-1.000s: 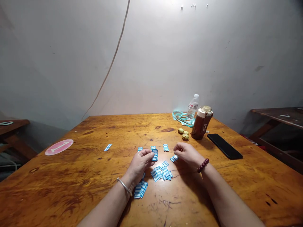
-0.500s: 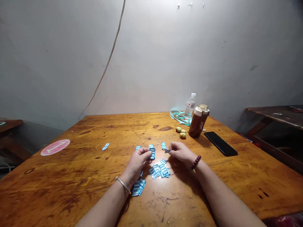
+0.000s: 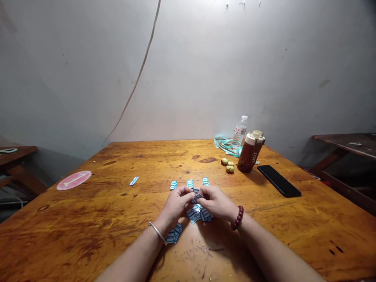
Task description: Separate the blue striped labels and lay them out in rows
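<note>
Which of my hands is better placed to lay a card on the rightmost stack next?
Probably the right hand: it sits just below the rightmost stack, while the left hand lies farther off. Both have fingertips at the held cards.

A silver bangle (image 3: 158, 233) and a dark red beaded bracelet (image 3: 237, 218).

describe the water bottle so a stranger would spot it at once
Start at the wooden table and look to its far right corner. The bottle stands there, upright beside the teal ribbon. It is clear with red print, while the nearer flask is brown and marked SPORT.
</note>
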